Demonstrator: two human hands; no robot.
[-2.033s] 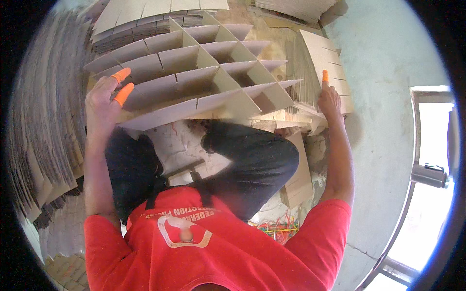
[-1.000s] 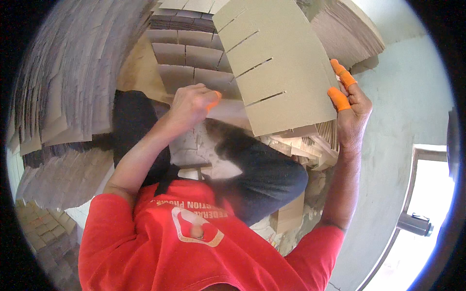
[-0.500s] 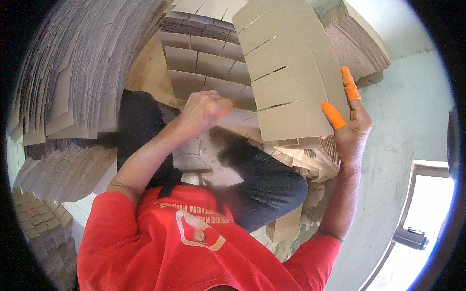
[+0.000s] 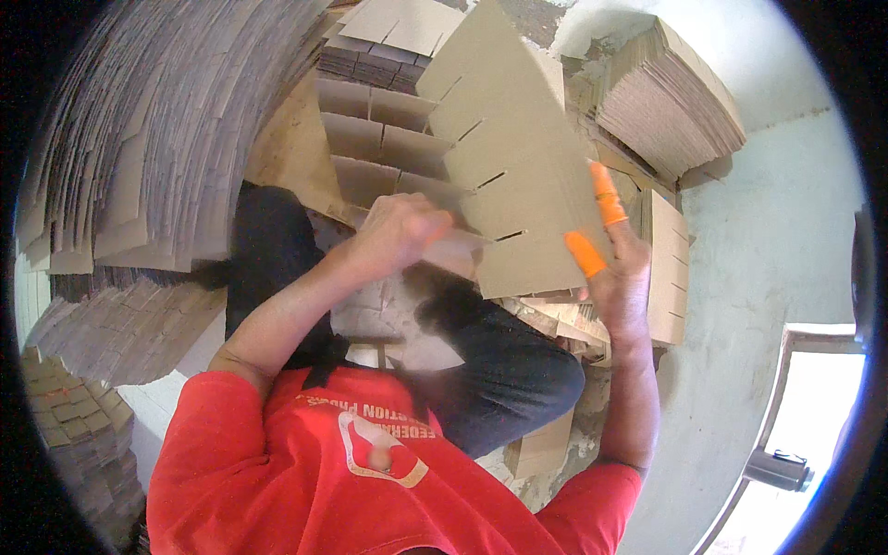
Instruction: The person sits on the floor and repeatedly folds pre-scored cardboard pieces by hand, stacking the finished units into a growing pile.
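A wide brown cardboard sheet (image 4: 518,176) with a row of slots stands tilted in front of me. My right hand (image 4: 615,268) grips its right edge, with orange finger covers on the thumb and a finger. Several narrower cardboard strips (image 4: 388,143) stand in a row against the sheet's left side, crossing it near the slots. At the near end of that row my left hand (image 4: 402,236) is closed, one orange cover showing, around the end of a blurred cardboard strip (image 4: 455,250). Its fingertips are partly hidden.
Tall stacks of cardboard pieces (image 4: 157,120) rise on the left, with smaller bundles (image 4: 79,425) below. Another stack (image 4: 671,102) leans by the wall (image 4: 740,240) at the back right. My bent leg (image 4: 499,370) lies under the work.
The slotted sheet and my right hand have moved left and slightly nearer, uncovering a slotted piece at the right. My left hand has shifted slightly right and nearer, still closed.
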